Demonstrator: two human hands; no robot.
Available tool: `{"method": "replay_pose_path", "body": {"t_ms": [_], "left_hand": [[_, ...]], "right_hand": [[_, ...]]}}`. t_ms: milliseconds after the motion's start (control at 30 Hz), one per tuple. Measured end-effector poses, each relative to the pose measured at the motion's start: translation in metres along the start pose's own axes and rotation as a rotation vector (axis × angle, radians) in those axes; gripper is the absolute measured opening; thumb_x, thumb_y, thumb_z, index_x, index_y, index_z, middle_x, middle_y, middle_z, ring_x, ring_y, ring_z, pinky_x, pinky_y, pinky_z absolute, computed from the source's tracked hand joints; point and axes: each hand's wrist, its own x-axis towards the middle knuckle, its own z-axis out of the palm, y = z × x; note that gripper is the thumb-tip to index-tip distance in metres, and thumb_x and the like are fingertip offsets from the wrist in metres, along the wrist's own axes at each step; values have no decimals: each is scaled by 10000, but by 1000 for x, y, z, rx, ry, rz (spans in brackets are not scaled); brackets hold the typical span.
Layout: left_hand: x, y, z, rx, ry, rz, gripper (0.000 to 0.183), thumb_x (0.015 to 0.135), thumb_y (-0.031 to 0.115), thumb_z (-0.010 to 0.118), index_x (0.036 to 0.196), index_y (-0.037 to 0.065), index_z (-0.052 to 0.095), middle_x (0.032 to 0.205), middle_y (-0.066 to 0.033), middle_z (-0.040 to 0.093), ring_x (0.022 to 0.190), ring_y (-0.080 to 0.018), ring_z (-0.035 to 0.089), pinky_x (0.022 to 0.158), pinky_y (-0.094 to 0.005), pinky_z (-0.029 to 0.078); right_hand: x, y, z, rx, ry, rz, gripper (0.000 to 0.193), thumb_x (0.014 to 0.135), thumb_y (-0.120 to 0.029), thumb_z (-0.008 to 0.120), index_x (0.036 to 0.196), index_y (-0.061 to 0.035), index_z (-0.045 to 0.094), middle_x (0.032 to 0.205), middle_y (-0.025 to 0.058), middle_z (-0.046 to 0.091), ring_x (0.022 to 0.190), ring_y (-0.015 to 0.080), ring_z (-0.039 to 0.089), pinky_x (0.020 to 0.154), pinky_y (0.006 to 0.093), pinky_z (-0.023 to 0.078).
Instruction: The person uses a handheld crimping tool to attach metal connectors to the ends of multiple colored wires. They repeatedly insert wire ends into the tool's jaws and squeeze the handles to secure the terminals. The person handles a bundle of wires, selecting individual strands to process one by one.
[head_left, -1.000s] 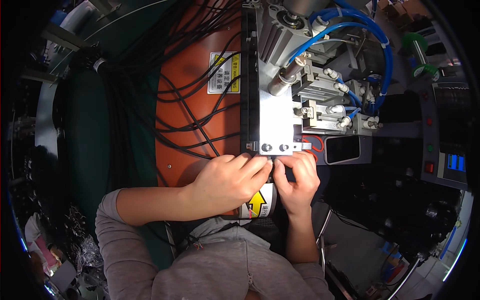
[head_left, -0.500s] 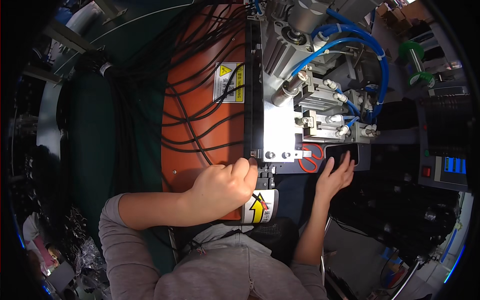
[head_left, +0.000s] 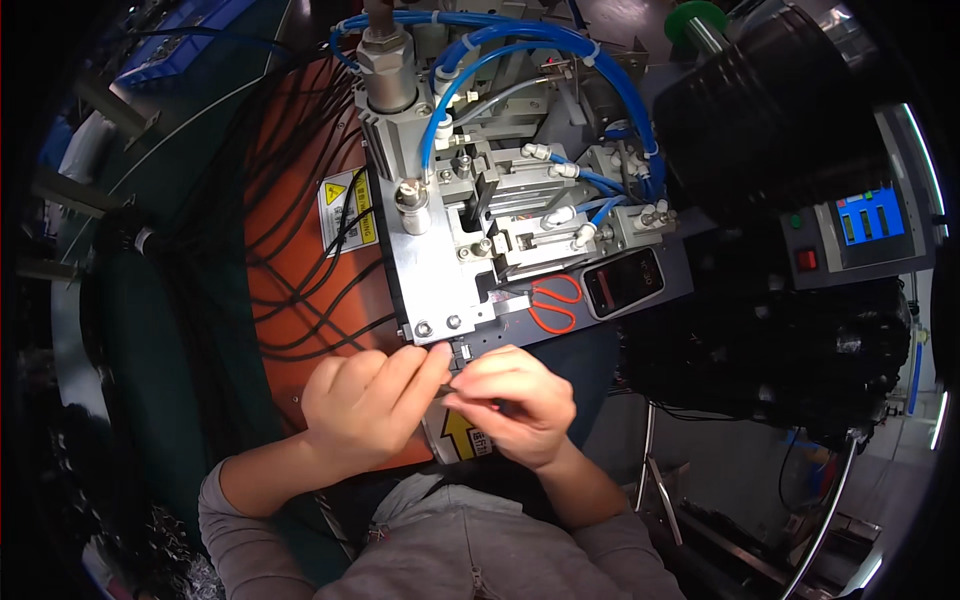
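My left hand (head_left: pixel 365 405) is closed at the machine's front corner, its thumb and forefinger pinched beside a small black connector track (head_left: pixel 458 352). Between the fingertips of both hands only a dark sliver shows, seemingly part of the black cable that the earlier frame shows at my left hand. My right hand (head_left: pixel 520 405) meets it from the right, fingers curled and tips pressed together; what they grip is mostly covered. Just beyond my hands lies a bright metal plate (head_left: pixel 430 290) with bolts. Beneath them a label with a yellow arrow (head_left: pixel 458 435) is partly hidden.
Pneumatic cylinders (head_left: pixel 540 180) with blue air hoses (head_left: pixel 632 95) stand on the machine. Red-handled scissors (head_left: pixel 553 304) and a phone (head_left: pixel 622 284) lie right of the plate. Black cables (head_left: pixel 290 290) cross the orange surface (head_left: pixel 282 385). A control box (head_left: pixel 860 235) stands far right.
My right hand has come from beside the phone to my left hand and closed its fingers. The view has turned, so the machine appears farther left. The cable's coloured wire ends no longer show.
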Motion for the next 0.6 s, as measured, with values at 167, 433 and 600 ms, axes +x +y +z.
{"method": "replay_pose_path", "body": {"t_ms": [167,433,600], "left_hand": [[-11,0,9,-213,54,26,313,767,173,676,1050,39,669,858,-21,639,634,-103,573,506,-224,434],[-16,-2,14,-424,106,-71,187,752,182,693,892,64,656,733,11,619,569,-100,567,442,-223,414],[-13,-2,15,-456,98,-81,161,745,166,695,872,73,659,749,22,609,579,-105,542,449,-226,416]], "right_hand": [[-8,-1,5,253,202,-7,416,677,101,772,989,14,511,880,188,668,823,242,666,694,319,553],[-9,1,18,324,303,157,329,703,127,727,982,55,570,889,168,640,790,207,644,732,302,533],[-6,3,11,735,249,447,212,762,94,682,952,53,598,923,146,618,817,184,624,755,282,510]]}}
